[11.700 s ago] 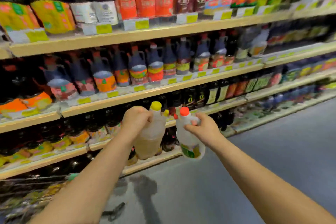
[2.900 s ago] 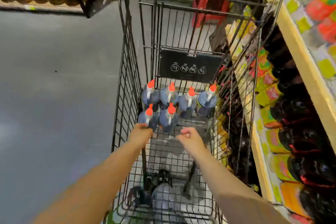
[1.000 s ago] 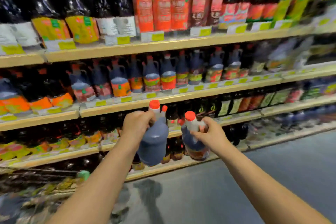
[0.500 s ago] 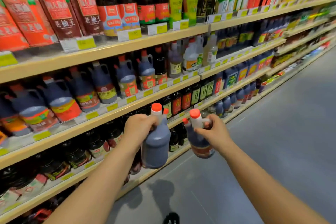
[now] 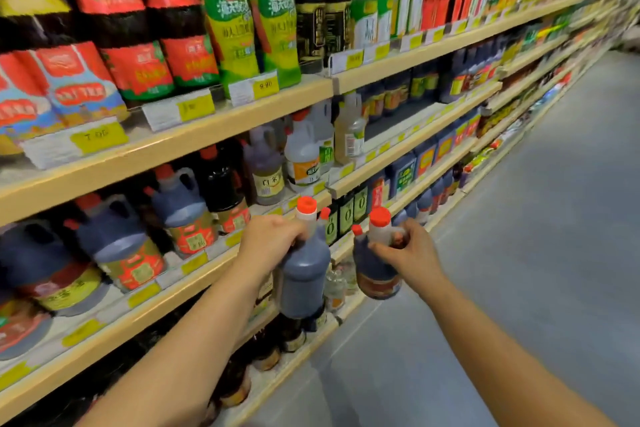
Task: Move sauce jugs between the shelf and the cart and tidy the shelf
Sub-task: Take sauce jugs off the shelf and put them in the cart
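Observation:
I carry two dark sauce jugs with red caps in front of the shelves. My left hand grips the handle of the larger-looking dark jug, which hangs upright. My right hand holds the second dark jug by its handle, tilted slightly. Both jugs hang in the air just off the shelf edge of the middle tier. On that tier stand similar dark jugs with red and yellow labels, and pale vinegar jugs further right. The cart is out of view.
Shelving runs from the left into the far right, with tall bottles on the upper tier and small bottles on the lowest. Grey aisle floor stretches to the right. A bare stretch of shelf lies beyond the pale jugs.
After reaching into the cart, I lifted two dark jugs and turned to the shelf. Over the last second the view swung right along the aisle and closer to the shelves.

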The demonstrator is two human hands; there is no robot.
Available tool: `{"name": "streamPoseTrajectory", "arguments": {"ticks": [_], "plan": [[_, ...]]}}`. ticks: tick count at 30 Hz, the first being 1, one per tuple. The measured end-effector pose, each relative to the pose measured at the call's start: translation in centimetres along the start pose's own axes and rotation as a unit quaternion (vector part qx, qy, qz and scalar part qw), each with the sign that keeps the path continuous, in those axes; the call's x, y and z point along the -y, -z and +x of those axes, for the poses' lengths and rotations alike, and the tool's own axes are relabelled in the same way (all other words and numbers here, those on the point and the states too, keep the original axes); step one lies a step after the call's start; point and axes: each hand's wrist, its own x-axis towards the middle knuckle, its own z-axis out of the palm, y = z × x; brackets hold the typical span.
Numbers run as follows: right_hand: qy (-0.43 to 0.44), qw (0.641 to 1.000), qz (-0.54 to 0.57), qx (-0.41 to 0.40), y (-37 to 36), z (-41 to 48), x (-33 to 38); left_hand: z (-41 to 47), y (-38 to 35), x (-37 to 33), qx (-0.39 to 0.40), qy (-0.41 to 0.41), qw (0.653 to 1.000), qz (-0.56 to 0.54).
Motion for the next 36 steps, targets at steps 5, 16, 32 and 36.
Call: {"name": "streamPoseTrajectory", "arguments": {"ticks": [5, 16, 32, 36], "plan": [[0.019, 0.999, 0.03, 0.009, 3.7, 8.4, -2.2, 6.3, -5.7, -3.0, -0.011, -0.012, 1.0, -0.008], [0.148, 0.977, 0.033, 0.151, 11.9, 28.5, -6.6, 16.5, -19.7, -6.9, -0.161, 0.022, 0.982, -0.095], [0.272, 0.935, 0.145, 0.173, 6.3, 47.1, -4.5, 26.9, -26.4, -7.2, -0.24, 0.043, 0.961, -0.128], [0.257, 0.938, 0.111, 0.204, 3.1, 50.3, -5.0, 27.9, -27.2, -7.7, -0.249, 0.048, 0.96, -0.117]]}}
